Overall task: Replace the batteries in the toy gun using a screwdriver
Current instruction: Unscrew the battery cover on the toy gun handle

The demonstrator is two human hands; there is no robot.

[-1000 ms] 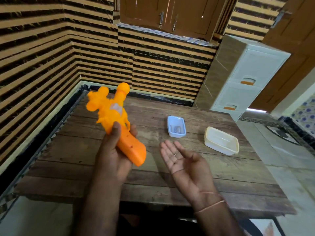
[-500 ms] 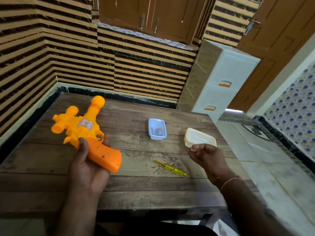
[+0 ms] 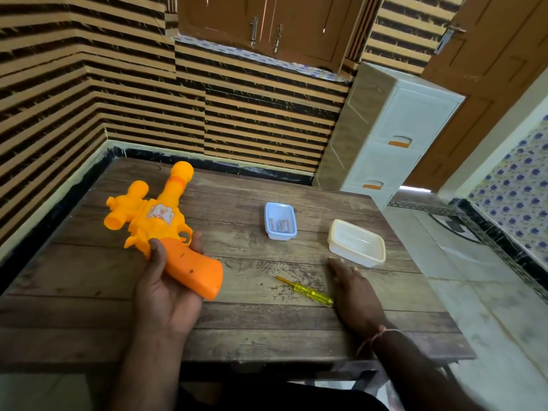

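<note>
My left hand (image 3: 166, 287) grips the orange toy gun (image 3: 157, 223) by its darker orange grip, low over the left part of the wooden table (image 3: 89, 286), barrel pointing away from me. A yellow screwdriver (image 3: 305, 291) lies on the table in front of me, tip pointing far-left. My right hand (image 3: 354, 292) rests palm down on the table, fingers flat, its edge touching the screwdriver's handle end. A small blue tray (image 3: 280, 221) further back holds a few batteries.
A cream plastic container (image 3: 355, 247) stands just beyond my right hand. A white drawer unit (image 3: 397, 134) stands past the table's far right corner. Striped walls close off the left and back sides. Tiled floor lies to the right.
My right hand came down from beside the cream container and now lies flat next to the screwdriver handle. The toy gun has sunk a little lower towards the table.
</note>
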